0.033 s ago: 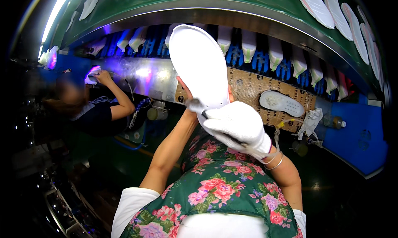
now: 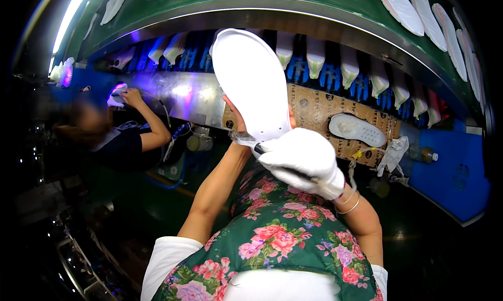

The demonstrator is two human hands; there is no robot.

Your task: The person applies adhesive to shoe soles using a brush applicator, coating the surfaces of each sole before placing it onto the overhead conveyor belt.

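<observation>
A white shoe sole (image 2: pixel 251 81) is tilted up in front of me, its wide end pointing away. My left hand (image 2: pixel 237 115) holds it from beneath, with bare fingers curled round both edges. My right hand (image 2: pixel 301 159), in a white knit glove, is closed round a brush (image 2: pixel 246 139) with a dark handle. The brush's grey head is at the sole's left edge near its narrow end; motion blurs it. A pale hose (image 2: pixel 352 176) hangs by the right wrist. The glove covers part of the sole's near end.
Brown printed cardboard (image 2: pixel 309 104) covers the bench, with another grey-white sole (image 2: pixel 357 130) on it. Shoes (image 2: pixel 315 57) stand in a row on blue holders behind. Soles (image 2: pixel 401 10) lie on the green shelf above. A crumpled cloth (image 2: pixel 393 153) and bottle (image 2: pixel 422 154) sit right; a co-worker (image 2: pixel 120 122) works left.
The brush head has shifted slightly down and left along the sole's edge. My gloved right hand has tilted a little; the left keeps its grip on the sole.
</observation>
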